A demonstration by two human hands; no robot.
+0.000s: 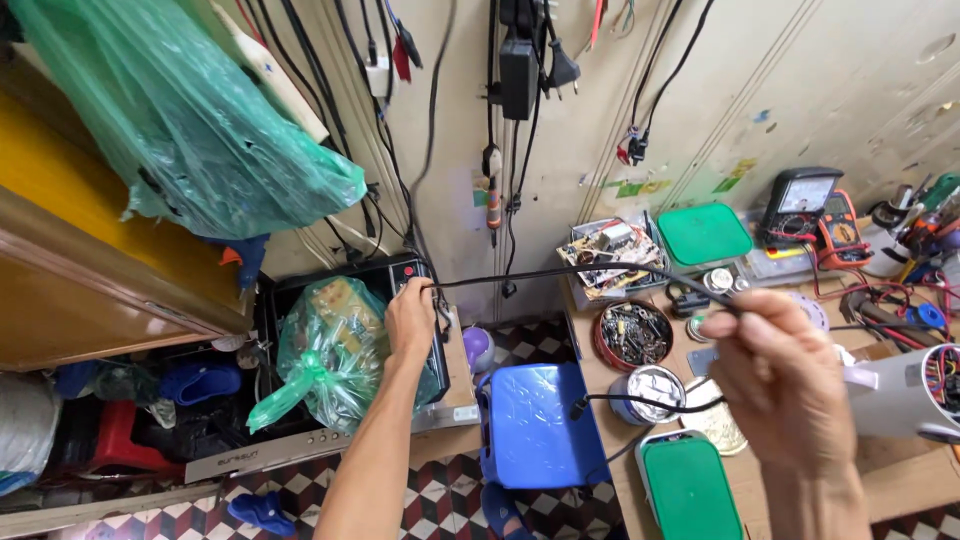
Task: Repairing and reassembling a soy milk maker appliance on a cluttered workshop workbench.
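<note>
My left hand (410, 322) reaches out over a black appliance (300, 445) and pinches one end of a black cable (560, 272). The cable runs taut to the right to my right hand (785, 375), which grips it near the workbench. A loop of the same cable hangs from my right hand down toward a blue plastic stool (535, 425). A green plastic bag (325, 355) with parts inside lies on the black appliance below my left hand.
A large green bag (190, 120) hangs at upper left over a wooden cabinet (80, 270). Cables and plugs (520, 70) hang on the wall. The workbench (900, 470) holds green-lidded boxes, tins of small parts, a circuit-board tray, multimeters (815, 210) and a white device.
</note>
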